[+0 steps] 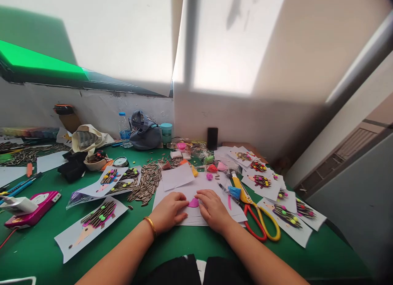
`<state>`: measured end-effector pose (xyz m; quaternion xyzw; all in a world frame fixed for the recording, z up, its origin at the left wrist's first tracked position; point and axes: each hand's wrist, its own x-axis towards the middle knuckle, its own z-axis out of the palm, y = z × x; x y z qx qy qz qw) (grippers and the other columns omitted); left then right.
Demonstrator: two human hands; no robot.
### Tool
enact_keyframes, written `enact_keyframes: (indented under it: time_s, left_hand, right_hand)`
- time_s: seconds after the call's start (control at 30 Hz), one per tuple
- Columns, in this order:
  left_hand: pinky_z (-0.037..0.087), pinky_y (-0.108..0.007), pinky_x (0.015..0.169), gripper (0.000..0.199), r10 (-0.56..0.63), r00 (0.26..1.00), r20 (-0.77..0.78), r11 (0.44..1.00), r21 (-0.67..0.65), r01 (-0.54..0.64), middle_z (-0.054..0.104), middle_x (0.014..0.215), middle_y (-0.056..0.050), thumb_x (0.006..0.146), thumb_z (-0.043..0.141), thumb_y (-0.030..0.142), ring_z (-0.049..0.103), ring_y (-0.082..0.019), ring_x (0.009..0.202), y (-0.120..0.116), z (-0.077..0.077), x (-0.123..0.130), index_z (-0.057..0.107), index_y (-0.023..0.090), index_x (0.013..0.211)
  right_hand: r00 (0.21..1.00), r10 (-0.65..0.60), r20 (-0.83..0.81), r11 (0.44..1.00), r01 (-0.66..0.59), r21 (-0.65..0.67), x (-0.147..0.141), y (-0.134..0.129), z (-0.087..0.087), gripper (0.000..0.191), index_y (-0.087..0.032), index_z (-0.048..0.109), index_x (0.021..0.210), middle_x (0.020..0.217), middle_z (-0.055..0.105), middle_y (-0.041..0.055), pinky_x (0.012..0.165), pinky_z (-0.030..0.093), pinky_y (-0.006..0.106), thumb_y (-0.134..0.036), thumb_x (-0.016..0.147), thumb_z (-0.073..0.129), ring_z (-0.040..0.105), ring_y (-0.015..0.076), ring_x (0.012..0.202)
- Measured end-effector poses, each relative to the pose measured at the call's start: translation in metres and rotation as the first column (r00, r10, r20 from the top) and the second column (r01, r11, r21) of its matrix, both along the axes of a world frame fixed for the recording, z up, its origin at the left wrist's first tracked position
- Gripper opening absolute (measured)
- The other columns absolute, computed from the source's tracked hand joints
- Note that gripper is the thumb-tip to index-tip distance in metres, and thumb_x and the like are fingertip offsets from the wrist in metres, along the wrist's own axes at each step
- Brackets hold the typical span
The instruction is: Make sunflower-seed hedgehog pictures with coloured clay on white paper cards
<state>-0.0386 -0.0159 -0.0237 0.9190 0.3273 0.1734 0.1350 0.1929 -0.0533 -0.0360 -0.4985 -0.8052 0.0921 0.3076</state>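
A flat piece of purple modelling clay [193,203] lies on white paper sheets [211,182] in front of me. My left hand [170,210] is at its left edge, fingers bent together and fingertips against the clay; the thumb points inward lower down. From the other side, my right hand [214,208] curves its closed fingers over the clay's right edge, hiding part of it. A thin pink strip [229,202] is on the paper right of that hand. Beyond the hands are a small magenta clay lump [209,176] and a loose white sheet [178,177].
Scissors [258,211] with red and yellow handles lie right of the paper, beside a blue clay packet [234,192]. Sunflower seeds [147,182] are heaped at left. Finished hedgehog pictures [95,223] lie on both sides. A phone [212,138] leans against the wall.
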Motion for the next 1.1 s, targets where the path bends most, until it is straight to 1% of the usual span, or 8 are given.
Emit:
enact_keyframes:
  time_s: [0.17,0.33,0.43,0.53,0.7,0.93,1.1]
  left_hand:
    - [0.048,-0.041,0.094,0.031,-0.017,1.0,-0.022,1.0,0.023,0.017,0.063,0.114,-0.008,0.083,0.065,0.029,0.057,-0.026,0.104,-0.001,0.001,0.001,0.068,0.027,0.114]
    - [0.047,-0.043,0.095,0.042,0.023,0.999,-0.034,0.999,0.048,-0.021,0.062,0.113,-0.008,0.08,0.066,0.027,0.056,-0.027,0.104,-0.004,0.004,0.004,0.063,0.024,0.121]
    - [0.046,-0.044,0.095,0.041,0.025,0.998,-0.063,0.997,0.076,-0.02,0.061,0.111,-0.007,0.08,0.064,0.026,0.055,-0.026,0.103,-0.006,0.006,0.006,0.063,0.027,0.121]
    - [0.045,-0.043,0.095,0.041,0.018,0.997,-0.072,0.997,0.077,-0.012,0.06,0.111,-0.007,0.081,0.062,0.025,0.055,-0.026,0.103,-0.006,0.006,0.007,0.063,0.028,0.122]
    - [0.044,-0.045,0.097,0.047,0.049,0.997,-0.062,0.995,0.086,-0.043,0.06,0.115,-0.008,0.079,0.063,0.026,0.053,-0.028,0.106,-0.004,0.003,0.008,0.06,0.025,0.125]
    - [0.044,-0.042,0.095,0.045,0.03,0.996,-0.083,0.995,0.096,-0.022,0.059,0.109,-0.006,0.081,0.058,0.022,0.053,-0.026,0.101,-0.006,0.008,0.009,0.061,0.03,0.125]
    - [0.042,-0.044,0.098,0.049,0.064,0.994,-0.083,0.994,0.093,-0.056,0.059,0.114,-0.008,0.079,0.06,0.024,0.052,-0.027,0.106,-0.005,0.004,0.01,0.058,0.026,0.128]
  right_hand:
    - [1.0,0.005,-0.014,1.0,-0.005,0.021,0.001,0.002,-0.004,0.034,-0.022,0.062,0.12,0.126,0.062,0.0081,0.105,0.042,0.042,-0.016,0.089,0.051,0.05,0.0229,0.121]
    - [0.999,0.004,-0.036,1.0,-0.003,0.012,0.001,0.003,-0.006,0.035,-0.022,0.062,0.121,0.126,0.063,0.0075,0.105,0.042,0.042,-0.016,0.088,0.051,0.051,0.023,0.12]
    - [0.999,0.008,-0.036,1.0,-0.007,0.012,0.001,0.004,-0.006,0.035,-0.022,0.062,0.122,0.126,0.062,0.0073,0.105,0.042,0.043,-0.016,0.089,0.051,0.051,0.0232,0.12]
    - [1.0,0.008,-0.028,1.0,-0.008,0.015,0.001,0.005,-0.008,0.036,-0.022,0.061,0.122,0.126,0.063,0.007,0.105,0.042,0.042,-0.015,0.088,0.051,0.051,0.023,0.12]
    - [0.999,0.005,-0.045,0.999,-0.003,0.033,0.002,0.005,-0.01,0.037,-0.021,0.061,0.123,0.125,0.063,0.0078,0.105,0.042,0.042,-0.016,0.089,0.05,0.051,0.0229,0.12]
    - [0.999,0.003,-0.052,1.0,-0.002,0.015,0.001,0.005,-0.009,0.037,-0.022,0.061,0.124,0.125,0.063,0.0081,0.104,0.043,0.044,-0.016,0.089,0.05,0.052,0.0244,0.119]
    - [0.999,-0.008,-0.036,1.0,0.009,0.015,0.001,0.006,-0.009,0.037,-0.021,0.06,0.125,0.124,0.063,0.0087,0.103,0.043,0.043,-0.017,0.09,0.049,0.052,0.024,0.118]
